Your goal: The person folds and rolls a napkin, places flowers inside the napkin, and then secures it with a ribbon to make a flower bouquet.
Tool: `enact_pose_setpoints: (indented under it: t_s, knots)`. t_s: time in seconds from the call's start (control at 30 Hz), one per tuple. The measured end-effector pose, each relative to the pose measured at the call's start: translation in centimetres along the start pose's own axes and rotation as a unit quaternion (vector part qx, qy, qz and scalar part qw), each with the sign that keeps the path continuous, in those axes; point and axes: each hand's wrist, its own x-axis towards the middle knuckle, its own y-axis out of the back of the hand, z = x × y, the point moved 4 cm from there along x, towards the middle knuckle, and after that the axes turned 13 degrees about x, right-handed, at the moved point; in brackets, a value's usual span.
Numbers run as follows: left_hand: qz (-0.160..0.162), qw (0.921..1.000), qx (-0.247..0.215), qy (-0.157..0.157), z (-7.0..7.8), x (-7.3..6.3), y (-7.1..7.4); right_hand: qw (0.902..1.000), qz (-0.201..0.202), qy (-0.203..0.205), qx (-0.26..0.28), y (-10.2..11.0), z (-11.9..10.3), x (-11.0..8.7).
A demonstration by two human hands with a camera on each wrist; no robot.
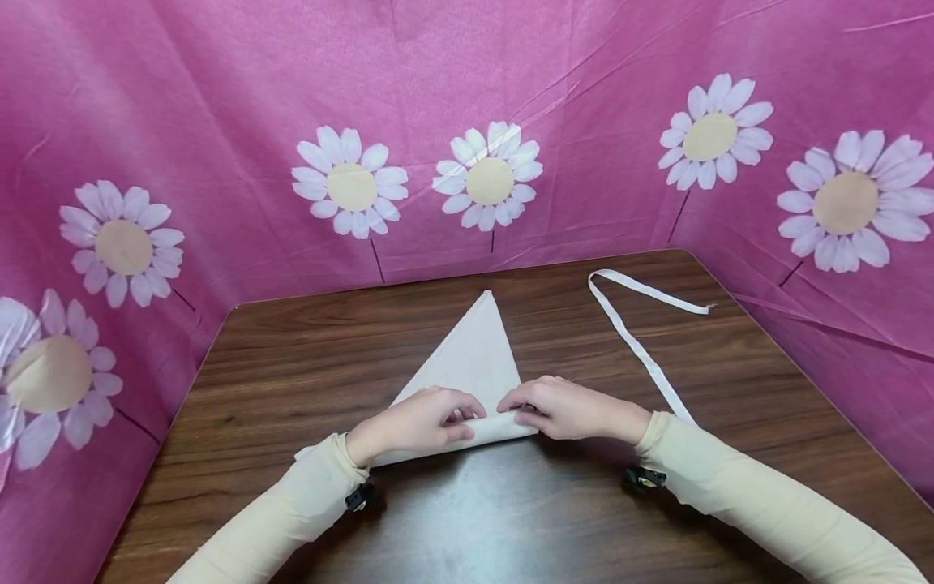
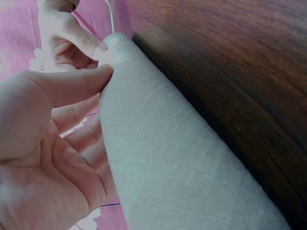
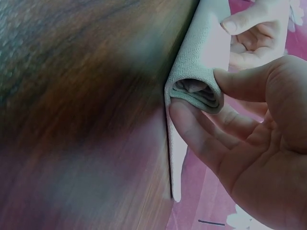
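Observation:
An off-white cloth (image 1: 477,357) lies on the wooden table, its flat part narrowing to a point at the far side. Its near side is wound into a roll (image 1: 503,428). My left hand (image 1: 430,418) holds the middle of this roll, thumb on the near face and fingers beyond it. At the right end, my right hand (image 1: 565,408) pinches the roll between thumb and fingers. Layers of wound cloth (image 3: 211,101) show in the open end in the right wrist view, with a fingertip under it. Both thumbs press the roll close together in the left wrist view.
A narrow white ribbon (image 1: 642,354) lies bent on the right of the table (image 1: 292,365), its near end passing behind the right sleeve. Pink fabric with large daisies (image 1: 490,180) hangs around the table's back and sides.

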Motion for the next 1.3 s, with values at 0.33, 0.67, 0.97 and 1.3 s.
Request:
enact_pose_setpoints:
  t_s: [0.33, 0.67, 0.97, 1.3]
  knots:
    - [0.009, 0.9997, 0.019, -0.015, 0.0, -0.2, -0.1, 0.9999, 0.004, 0.007, 0.009, -0.1, 0.2, 0.0]
    - [0.06, 0.9974, 0.035, -0.019, -0.1, -0.2, -0.2, 0.9991, 0.033, -0.027, -0.007, -0.1, 0.9, 0.0]
    - [0.059, 0.9965, 0.055, -0.022, -0.2, -0.4, -0.8, 0.9966, 0.025, -0.079, -0.003, -0.2, 1.8, 0.4]
    - [0.047, 0.9964, 0.07, -0.007, -0.3, -0.2, -1.1, 0.9947, 0.028, -0.099, 0.006, -0.1, 2.2, 0.4]
